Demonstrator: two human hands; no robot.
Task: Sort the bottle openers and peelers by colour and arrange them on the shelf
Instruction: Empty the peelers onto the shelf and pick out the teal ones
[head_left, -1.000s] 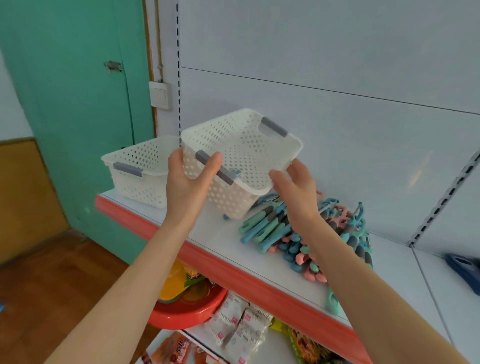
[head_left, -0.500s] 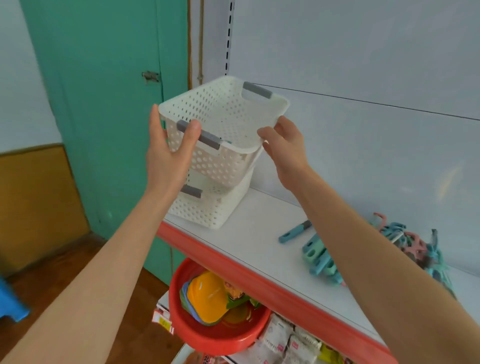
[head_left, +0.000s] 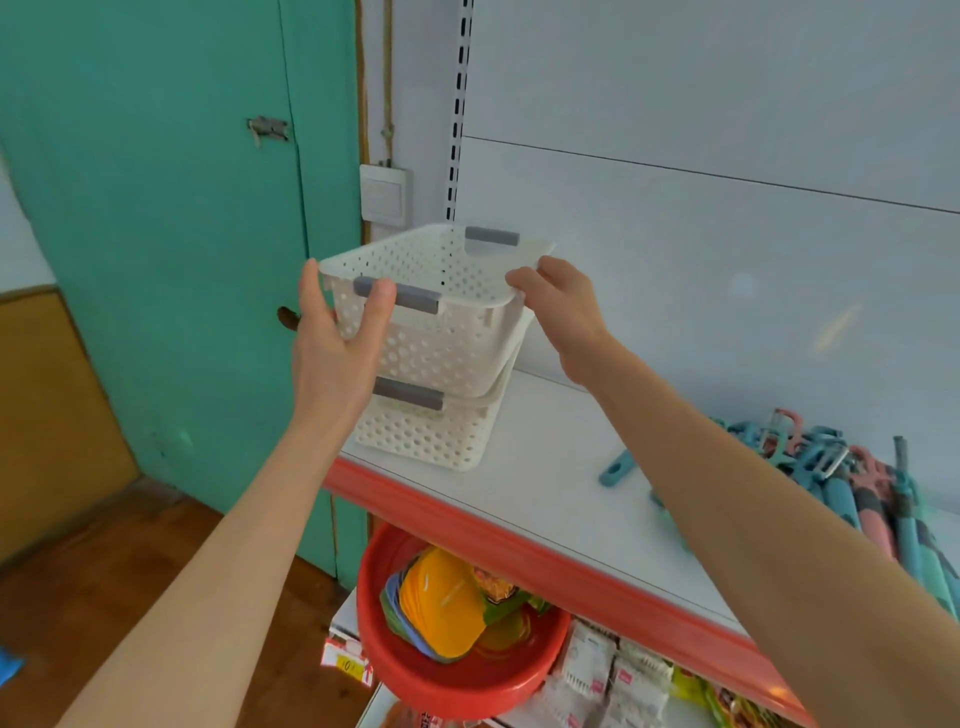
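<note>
- Looking down between the two forearms, nearest of all: a red basin (head_left: 457, 675) under the shelf, holding yellow and blue plastic pieces, with white packets (head_left: 613, 670) just to its right on the lower level.
- Moving up to the shelf (head_left: 545, 467): white top, red front lip.
- Finding the bottle openers and peelers (head_left: 852, 488) heaped on the right part of that shelf, with teal, blue and pink handles tangled together and partly hidden behind the right forearm.
- Noting one teal piece (head_left: 615, 470) lying alone on the white top, left of the heap and apart from it.
- Gripping the upper basket (head_left: 441, 338) with the left hand (head_left: 332, 353): thumb laid across the grey handle on the near wall, fingers wrapped round the left wall.
- Pinching the right rim of the same basket with the right hand (head_left: 566, 312), fingers curled onto the edge.
- Holding that white perforated basket roughly level and partly nested in a matching lower basket (head_left: 426, 436), which stands on the left end of the shelf. Upper rim well above lower rim; cannot tell whether its weight rests there.
- Ending farthest back with a pale back panel (head_left: 701, 260), a slotted upright (head_left: 457, 130), a wall switch (head_left: 383, 195) beside it, and a teal door (head_left: 156, 260) on the left.
</note>
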